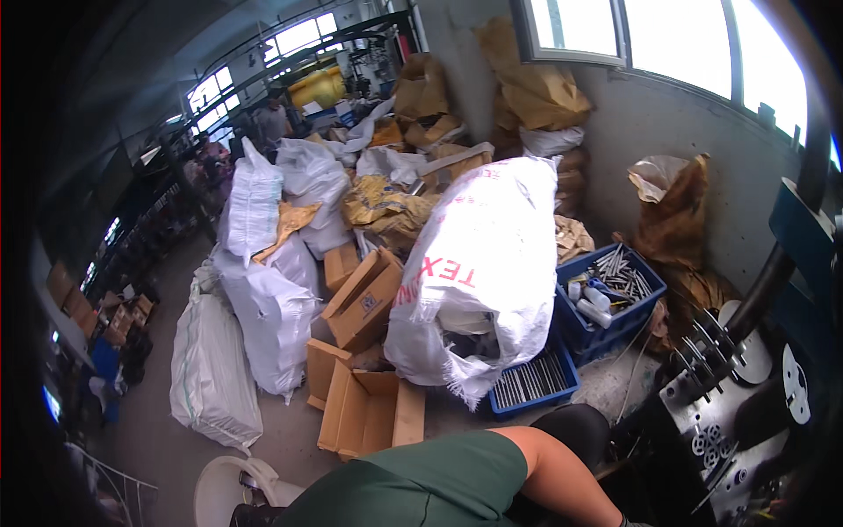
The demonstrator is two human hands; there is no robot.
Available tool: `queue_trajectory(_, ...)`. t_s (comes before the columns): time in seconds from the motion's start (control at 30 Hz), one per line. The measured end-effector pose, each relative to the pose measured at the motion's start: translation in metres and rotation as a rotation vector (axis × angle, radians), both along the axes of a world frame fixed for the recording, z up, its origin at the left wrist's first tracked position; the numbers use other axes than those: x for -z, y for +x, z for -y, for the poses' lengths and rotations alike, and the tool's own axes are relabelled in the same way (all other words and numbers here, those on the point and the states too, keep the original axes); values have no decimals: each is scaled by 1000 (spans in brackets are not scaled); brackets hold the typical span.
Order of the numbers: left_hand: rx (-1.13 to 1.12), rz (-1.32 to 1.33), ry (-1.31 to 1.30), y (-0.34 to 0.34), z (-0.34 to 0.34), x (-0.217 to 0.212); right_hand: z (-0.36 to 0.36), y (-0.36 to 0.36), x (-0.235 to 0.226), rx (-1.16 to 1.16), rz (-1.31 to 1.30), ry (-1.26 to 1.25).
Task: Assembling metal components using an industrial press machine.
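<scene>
A bare arm [566,474] of mine comes out of a dark green sleeve [421,483] and bends down to the lower right, where a grey edge shows at the wrist. My right hand lies beyond the lower edge, so what it holds is hidden. Nearest to that arm is a machine's metal plate [694,413] with upright pins and small ring-shaped parts. My left hand does not show. At the lower left stands a whitish bucket [211,492] with a shiny metal object inside. A dark shape beside it is too unclear to name.
Ahead stands a big white woven sack [483,237], torn low down. Blue crates of metal rods [531,386] and of tapered metal pieces with bottles [606,338] lie right of it. Cardboard boxes [373,413] and filled white sacks [272,316] crowd the left. Brown sacks [672,211] lean by the wall.
</scene>
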State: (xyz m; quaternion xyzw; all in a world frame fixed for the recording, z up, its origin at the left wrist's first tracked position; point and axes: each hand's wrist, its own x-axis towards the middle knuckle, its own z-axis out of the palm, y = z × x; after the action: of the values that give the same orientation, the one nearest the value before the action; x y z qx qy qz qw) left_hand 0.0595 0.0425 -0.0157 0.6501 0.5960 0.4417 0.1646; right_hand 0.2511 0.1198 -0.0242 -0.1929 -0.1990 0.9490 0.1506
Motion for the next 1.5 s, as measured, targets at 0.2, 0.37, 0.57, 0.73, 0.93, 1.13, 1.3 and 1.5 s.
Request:
queue_trajectory(0.2, 44, 209, 10, -4, 3, -28, -3, -9, -9, 23, 147, 259)
queue_trajectory(0.37, -107, -16, 61, -18, 26, -38, 19, -56, -42, -173, 39, 5)
queue_trajectory(0.57, -49, -126, 57, -26, 24, -52, 12, -53, -42, -127, 115, 105)
queue_trajectory(0.73, -113, -320, 34, -38, 14, -38, 9, -59, -36, -107, 167, 177)
queue_trajectory(0.93, -97, -251, 68, -28, 11, -34, 1, -54, -36, -68, 243, 274)
queue_trajectory(1.13, -31, -244, 35, -34, 16, -50, -6, -34, -36, 12, 318, 360)
queue_trajectory(1.3, -78, -339, -23, -34, 7, -39, 4, -25, -46, 53, 402, 661)
queue_trajectory(1.5, -25, -220, 97, -15, -3, -25, 7, -36, -31, -37, 221, 301)
